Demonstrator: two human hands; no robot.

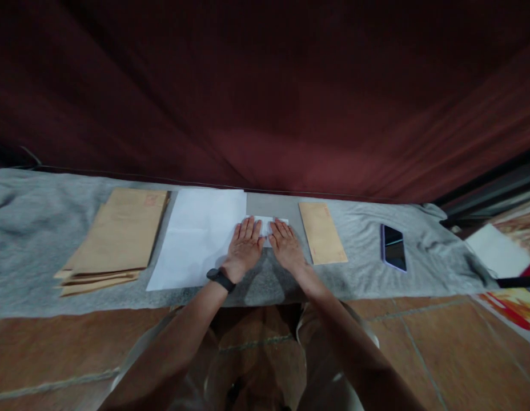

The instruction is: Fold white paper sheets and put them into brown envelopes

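Note:
My left hand (244, 244) and my right hand (285, 245) lie flat, side by side, pressing down on a small folded white paper (266, 224) on the grey cloth (33, 240). Fingers of both hands are stretched out, palms down. A black watch sits on my left wrist. Just left of the hands lies a stack of white sheets (196, 237). A single brown envelope (322, 232) lies just right of my right hand.
A pile of brown envelopes (115, 240) sits at the left. A phone (393, 247) lies face up at the right. A dark red curtain hangs behind. White paper and colourful items lie at the far right. Tiled floor is below.

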